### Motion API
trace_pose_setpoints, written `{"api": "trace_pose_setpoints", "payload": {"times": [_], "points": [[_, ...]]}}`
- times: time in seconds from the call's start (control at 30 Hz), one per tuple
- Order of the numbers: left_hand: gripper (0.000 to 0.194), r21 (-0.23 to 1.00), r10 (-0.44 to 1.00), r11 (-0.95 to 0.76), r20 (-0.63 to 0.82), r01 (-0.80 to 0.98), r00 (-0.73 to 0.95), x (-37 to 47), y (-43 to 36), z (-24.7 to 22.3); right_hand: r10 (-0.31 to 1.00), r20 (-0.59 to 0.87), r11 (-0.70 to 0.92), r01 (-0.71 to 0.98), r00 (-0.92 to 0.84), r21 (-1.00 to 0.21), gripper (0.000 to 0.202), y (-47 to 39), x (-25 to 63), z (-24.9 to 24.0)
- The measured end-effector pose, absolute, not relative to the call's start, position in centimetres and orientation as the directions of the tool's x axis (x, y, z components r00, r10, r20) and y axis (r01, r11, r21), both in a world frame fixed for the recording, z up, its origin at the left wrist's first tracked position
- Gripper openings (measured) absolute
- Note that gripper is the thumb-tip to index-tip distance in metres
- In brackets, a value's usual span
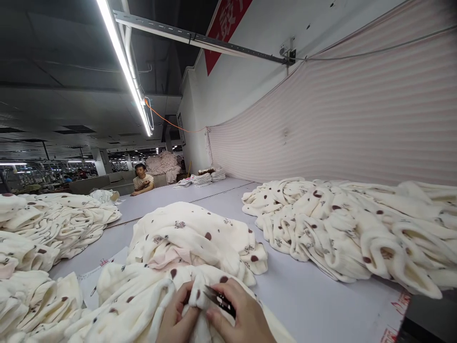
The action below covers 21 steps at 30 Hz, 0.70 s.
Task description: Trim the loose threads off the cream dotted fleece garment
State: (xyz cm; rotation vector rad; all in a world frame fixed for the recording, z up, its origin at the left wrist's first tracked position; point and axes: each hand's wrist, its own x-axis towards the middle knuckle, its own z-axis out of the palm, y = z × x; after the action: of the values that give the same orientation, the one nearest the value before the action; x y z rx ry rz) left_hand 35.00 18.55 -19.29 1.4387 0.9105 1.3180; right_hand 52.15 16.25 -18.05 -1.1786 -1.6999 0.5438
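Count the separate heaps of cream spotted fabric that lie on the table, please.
4. One heap lies under the hands, one heap at far left, one heap at near left, one long heap at right. More may be hidden outside the picture.

Open lane: bare strip of the pale grey bench (314, 295) runs from near right up the middle to the far end, between piles. Right side blocked by a long heap of cream fleece pieces w/ brown spots (350, 228), lying against the pink striped curtain (357, 119). Centre-front: mound of the same cream spotted fleece (193, 243) fills the space right ahead of both hands, which rest on its near edge. Left: another cream spotted stack (46, 228), w/ a narrow grey gap betw. it and the centre mound. Far end: folded white stacks (203, 179) and a seated person (143, 180), well apart.
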Motion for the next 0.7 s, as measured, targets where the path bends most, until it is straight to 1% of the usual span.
{"api": "trace_pose_setpoints", "payload": {"times": [0.03, 0.07, 0.17, 0.23, 0.3, 0.37, 0.43, 0.47, 0.5, 0.57, 0.6, 0.67, 0.7], "points": [[0.029, 0.956, 0.950, -0.286, 0.293, -0.071, 0.106, 35.0, 18.4, -19.5, 0.892, 0.451, 0.414, 0.471, -0.040, -0.779, 0.031, 16.4, 51.5, -18.6], [0.031, 0.952, 0.951, -0.300, 0.304, -0.057, 0.060, 35.1, 18.3, -19.7, 0.894, 0.447, 0.396, 0.472, -0.004, -0.787, 0.029, 16.6, 51.0, -19.2], [0.036, 0.931, 0.928, -0.365, 0.363, -0.010, -0.080, 35.3, 18.0, -20.3, 0.865, 0.498, 0.418, 0.464, 0.059, -0.781, 0.009, 17.5, 50.3, -20.6], [0.039, 0.928, 0.924, -0.373, 0.369, -0.026, -0.097, 35.2, 17.9, -20.4, 0.812, 0.576, 0.473, 0.476, 0.090, -0.741, 0.013, 18.2, 50.6, -20.7], [0.036, 0.954, 0.956, -0.293, 0.293, -0.058, -0.008, 34.9, 17.9, -20.2, 0.753, 0.649, 0.520, 0.506, 0.109, -0.688, 0.014, 18.7, 51.1, -20.3], [0.031, 0.985, 0.979, -0.128, 0.144, -0.118, 0.143, 34.4, 18.2, -19.7, 0.713, 0.695, 0.552, 0.536, 0.094, -0.639, 0.015, 18.9, 51.4, -19.6], [0.030, 0.983, 0.966, 0.025, 0.023, -0.183, 0.257, 33.7, 18.6, -19.4, 0.727, 0.684, 0.556, 0.527, 0.067, -0.643, 0.016, 19.0, 51.2, -19.0], [0.030, 0.975, 0.958, 0.069, -0.006, -0.210, 0.286, 33.4, 18.8, -19.4, 0.758, 0.650, 0.543, 0.494, 0.060, -0.679, 0.016, 19.0, 51.0, -18.8], [0.031, 0.971, 0.958, 0.082, -0.014, -0.226, 0.288, 33.0, 18.9, -19.5, 0.803, 0.594, 0.519, 0.423, 0.058, -0.743, 0.014, 18.9, 50.8, -18.6], [0.031, 0.972, 0.975, 0.059, -0.007, -0.227, 0.224, 32.2, 19.1, -20.1, 0.890, 0.453, 0.436, 0.204, 0.043, -0.876, 0.008, 19.0, 50.6, -18.5], [0.030, 0.971, 0.984, 0.045, -0.003, -0.235, 0.178, 31.9, 19.1, -20.4, 0.920, 0.392, 0.388, 0.091, 0.024, -0.917, 0.010, 19.1, 50.5, -18.6], [0.026, 0.955, 0.990, 0.056, -0.015, -0.292, 0.141, 31.7, 19.0, -20.8, 0.948, 0.319, 0.317, -0.073, -0.011, -0.945, 0.013, 19.5, 50.4, -18.9], [0.026, 0.936, 0.983, 0.082, -0.020, -0.343, 0.181, 31.7, 18.8, -20.8, 0.953, 0.302, 0.299, -0.117, -0.010, -0.947, 0.013, 19.8, 50.4, -19.1]]}}
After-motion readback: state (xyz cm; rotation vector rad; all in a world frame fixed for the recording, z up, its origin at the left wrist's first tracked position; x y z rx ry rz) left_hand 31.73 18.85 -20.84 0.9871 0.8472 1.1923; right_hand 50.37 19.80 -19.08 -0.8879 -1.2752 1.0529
